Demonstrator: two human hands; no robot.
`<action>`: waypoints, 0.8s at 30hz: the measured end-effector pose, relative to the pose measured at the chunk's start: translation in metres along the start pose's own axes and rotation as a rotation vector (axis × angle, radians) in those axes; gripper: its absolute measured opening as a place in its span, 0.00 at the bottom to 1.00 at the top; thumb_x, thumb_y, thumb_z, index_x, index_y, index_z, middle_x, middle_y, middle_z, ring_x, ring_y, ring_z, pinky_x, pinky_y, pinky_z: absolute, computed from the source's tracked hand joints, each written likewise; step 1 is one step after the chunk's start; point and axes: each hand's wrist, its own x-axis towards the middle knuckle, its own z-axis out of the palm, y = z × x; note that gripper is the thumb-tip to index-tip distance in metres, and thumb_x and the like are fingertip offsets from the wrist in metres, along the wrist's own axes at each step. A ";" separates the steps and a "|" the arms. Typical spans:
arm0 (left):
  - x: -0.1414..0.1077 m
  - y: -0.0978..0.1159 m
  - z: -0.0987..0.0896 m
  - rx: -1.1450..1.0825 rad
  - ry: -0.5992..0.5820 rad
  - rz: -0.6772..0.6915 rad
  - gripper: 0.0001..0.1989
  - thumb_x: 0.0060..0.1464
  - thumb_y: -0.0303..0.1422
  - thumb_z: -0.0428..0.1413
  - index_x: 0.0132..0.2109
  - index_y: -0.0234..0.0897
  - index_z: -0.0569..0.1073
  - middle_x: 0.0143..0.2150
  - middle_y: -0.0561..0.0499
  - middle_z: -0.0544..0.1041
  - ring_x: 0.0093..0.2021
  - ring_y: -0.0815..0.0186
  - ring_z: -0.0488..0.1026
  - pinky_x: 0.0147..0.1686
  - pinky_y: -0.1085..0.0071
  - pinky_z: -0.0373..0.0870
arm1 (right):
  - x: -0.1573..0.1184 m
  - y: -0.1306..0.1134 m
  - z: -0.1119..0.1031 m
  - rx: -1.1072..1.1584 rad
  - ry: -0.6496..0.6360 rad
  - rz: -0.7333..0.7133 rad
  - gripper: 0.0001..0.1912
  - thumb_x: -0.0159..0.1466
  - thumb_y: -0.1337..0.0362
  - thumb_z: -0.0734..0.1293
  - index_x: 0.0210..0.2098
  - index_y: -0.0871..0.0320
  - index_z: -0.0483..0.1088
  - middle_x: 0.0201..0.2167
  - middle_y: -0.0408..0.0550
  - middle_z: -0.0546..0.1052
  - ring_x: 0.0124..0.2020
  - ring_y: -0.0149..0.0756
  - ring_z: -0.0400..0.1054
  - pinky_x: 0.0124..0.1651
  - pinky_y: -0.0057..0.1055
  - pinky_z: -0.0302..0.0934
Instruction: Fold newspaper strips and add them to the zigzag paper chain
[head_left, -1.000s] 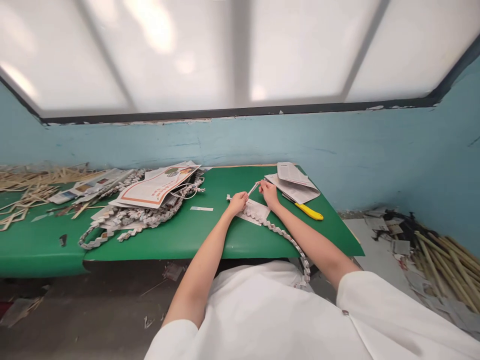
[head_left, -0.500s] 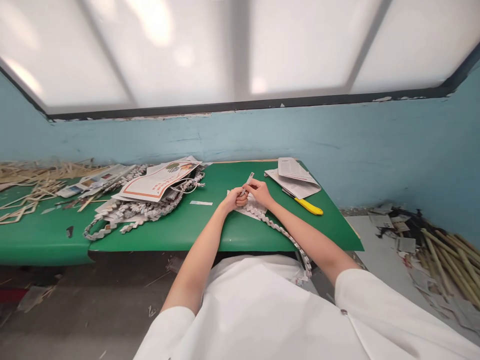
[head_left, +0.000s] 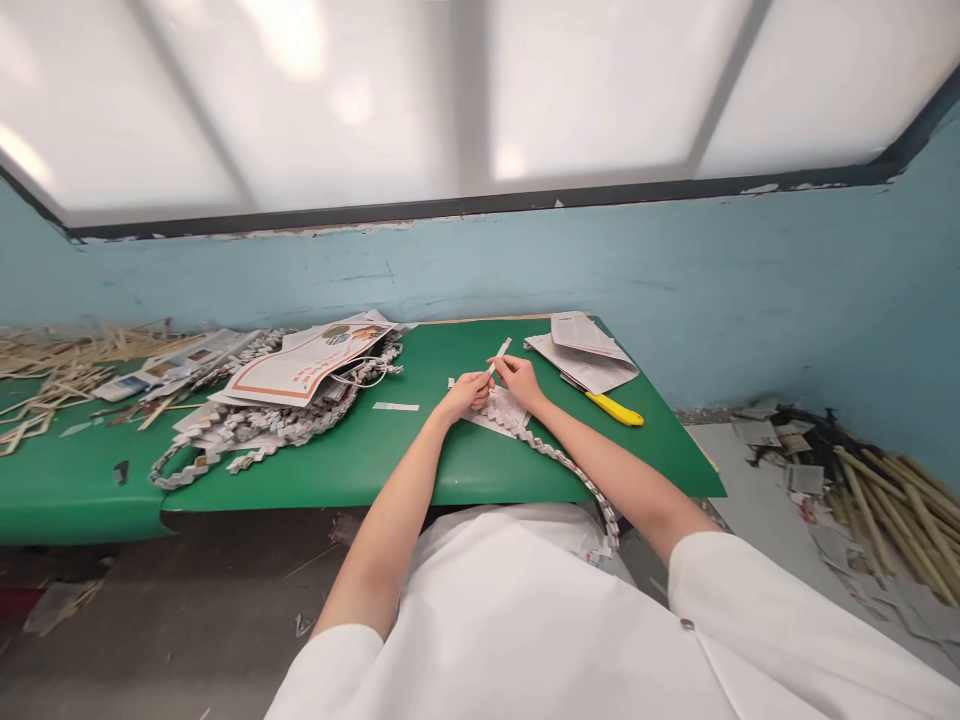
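A narrow strip of paper [head_left: 503, 349] points up and away between my fingers. My left hand [head_left: 470, 392] is closed on its lower part, and my right hand [head_left: 519, 380] pinches it from the right. Beneath my hands, a folded-paper chain [head_left: 555, 455] lies over a flat sheet of paper [head_left: 487, 419] and runs down past the table's front edge beside my right forearm. Another short paper strip [head_left: 396, 407] lies flat to the left of my left hand.
On the green table [head_left: 420, 460], a heap of paper chains [head_left: 277, 425] sits left under a printed sheet [head_left: 304, 370]. Folded newspaper [head_left: 585, 352] and a yellow-handled knife [head_left: 615, 409] lie right. Thin wooden strips [head_left: 56, 395] cover the far left. Bamboo poles [head_left: 892, 500] lie beyond the right side.
The strip between my hands has turned slightly and shows more of its pale face. My hands have stayed close together. The whole view has shifted a little.
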 end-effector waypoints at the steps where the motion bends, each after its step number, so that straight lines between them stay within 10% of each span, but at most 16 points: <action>1: -0.001 0.001 0.000 0.001 -0.005 -0.001 0.22 0.59 0.51 0.62 0.33 0.35 0.70 0.18 0.63 0.53 0.16 0.77 0.49 0.17 0.78 0.44 | -0.001 0.000 0.001 0.000 -0.002 -0.001 0.27 0.68 0.41 0.65 0.41 0.59 0.82 0.21 0.44 0.69 0.25 0.35 0.59 0.32 0.32 0.58; 7: -0.003 0.003 -0.003 -0.032 0.029 -0.060 0.18 0.60 0.47 0.61 0.39 0.34 0.74 0.16 0.64 0.51 0.13 0.76 0.47 0.15 0.77 0.41 | -0.001 0.009 0.001 -0.104 0.000 -0.064 0.23 0.70 0.53 0.64 0.58 0.55 0.80 0.28 0.45 0.77 0.27 0.35 0.63 0.37 0.33 0.63; 18: -0.006 0.006 -0.010 -0.076 0.031 -0.161 0.09 0.58 0.36 0.58 0.34 0.35 0.72 0.15 0.63 0.52 0.11 0.76 0.47 0.14 0.76 0.40 | 0.006 0.015 -0.010 -0.395 -0.146 -0.477 0.18 0.73 0.64 0.62 0.55 0.46 0.81 0.38 0.49 0.70 0.40 0.40 0.65 0.48 0.39 0.65; 24: -0.005 0.006 -0.004 -0.090 0.079 -0.149 0.15 0.59 0.37 0.57 0.27 0.39 0.64 0.16 0.56 0.62 0.14 0.71 0.59 0.15 0.74 0.56 | 0.005 0.004 -0.006 -0.516 -0.193 -0.528 0.16 0.72 0.66 0.65 0.52 0.47 0.82 0.46 0.53 0.74 0.45 0.44 0.62 0.52 0.45 0.65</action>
